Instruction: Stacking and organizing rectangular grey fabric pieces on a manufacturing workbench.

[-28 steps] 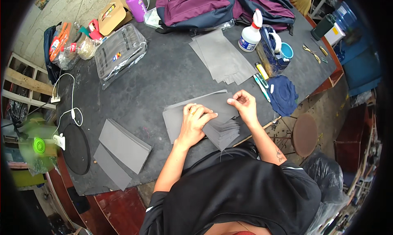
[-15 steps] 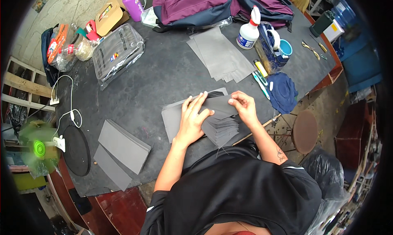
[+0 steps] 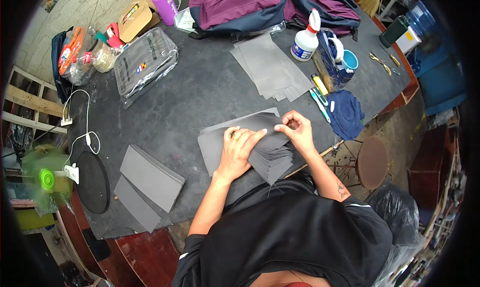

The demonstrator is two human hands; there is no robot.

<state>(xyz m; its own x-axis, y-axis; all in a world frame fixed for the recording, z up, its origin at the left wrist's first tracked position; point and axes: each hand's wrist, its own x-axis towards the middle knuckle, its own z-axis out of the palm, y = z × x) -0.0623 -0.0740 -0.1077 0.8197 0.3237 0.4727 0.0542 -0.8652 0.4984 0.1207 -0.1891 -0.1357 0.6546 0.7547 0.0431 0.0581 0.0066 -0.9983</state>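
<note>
A fanned stack of dark grey sheets (image 3: 272, 159) lies on the table close to my body, its layered edges spread toward the right. My left hand (image 3: 237, 149) rests on it with bent fingers, thumb and forefinger close together at the top sheets. At the stack's upper right edge, my right hand (image 3: 300, 133) has its thumb and forefinger drawn into a pinch on a sheet; the exact grip is partly hidden. To the left lies a neater pile of grey pieces (image 3: 152, 177). Larger grey sheets (image 3: 272, 69) lie farther back.
Purple backpacks (image 3: 240, 9) stand at the back beside a white spray bottle (image 3: 305, 39). A blue cloth (image 3: 345, 114), a cutter (image 3: 320, 104) and a yellow marker (image 3: 319, 83) lie right. A plastic-wrapped grey bag (image 3: 146, 64) and a clip-on fan (image 3: 47, 179) are left.
My left hand's fingers have curled in from a flatter spread, and its thumb side has moved right. My right hand has shifted slightly, and the raised top sheet has settled lower.
</note>
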